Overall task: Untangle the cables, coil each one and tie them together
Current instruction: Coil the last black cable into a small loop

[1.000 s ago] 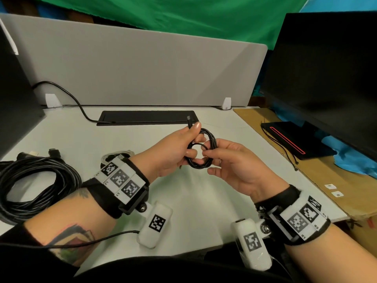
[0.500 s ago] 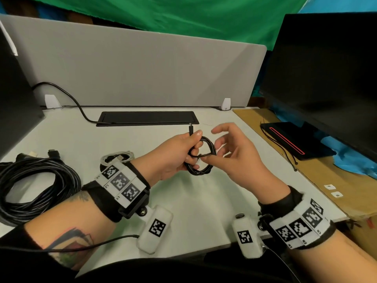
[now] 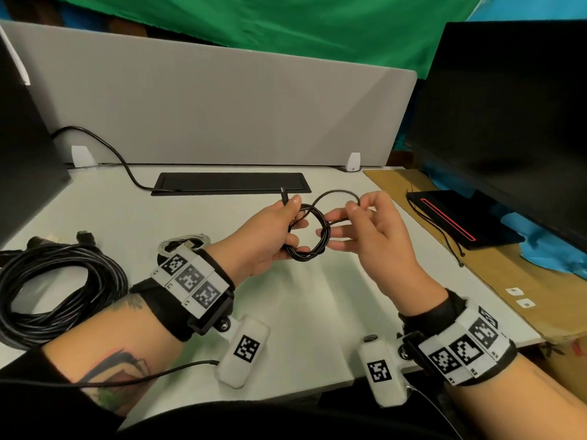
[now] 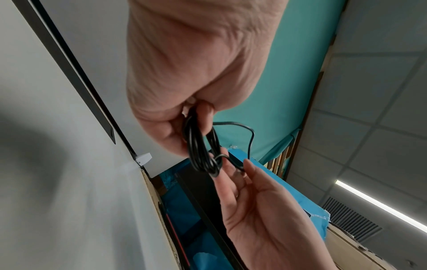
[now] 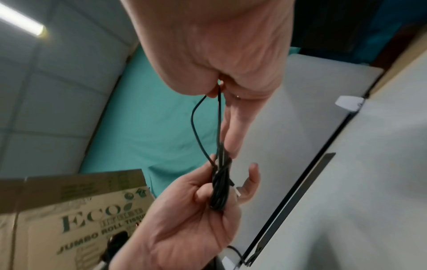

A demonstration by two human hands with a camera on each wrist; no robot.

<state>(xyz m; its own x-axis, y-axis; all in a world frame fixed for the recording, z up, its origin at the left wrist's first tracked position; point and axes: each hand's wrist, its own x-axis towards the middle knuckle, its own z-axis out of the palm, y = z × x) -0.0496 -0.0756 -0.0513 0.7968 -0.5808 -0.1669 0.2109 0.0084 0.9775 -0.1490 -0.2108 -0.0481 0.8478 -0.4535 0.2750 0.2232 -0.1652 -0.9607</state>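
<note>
Big black cable bundle (image 3: 54, 290) lies on the desk (image 3: 305, 300), far left. Above the desk, left hand (image 3: 263, 239) grips the small black coil (image 3: 306, 236) (plug poking up); right hand (image 3: 371, 236) pinches its loose loop.

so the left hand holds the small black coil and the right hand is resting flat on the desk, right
Not quite. The left hand does hold the small black coil, but the right hand is raised off the desk, pinching a loose loop of that cable. The head view shows it.

An office: a white desk (image 3: 190, 223) with grey divider panel (image 3: 222, 115), monitor (image 3: 508, 122) and tiled ceiling (image 4: 381, 91).
</note>
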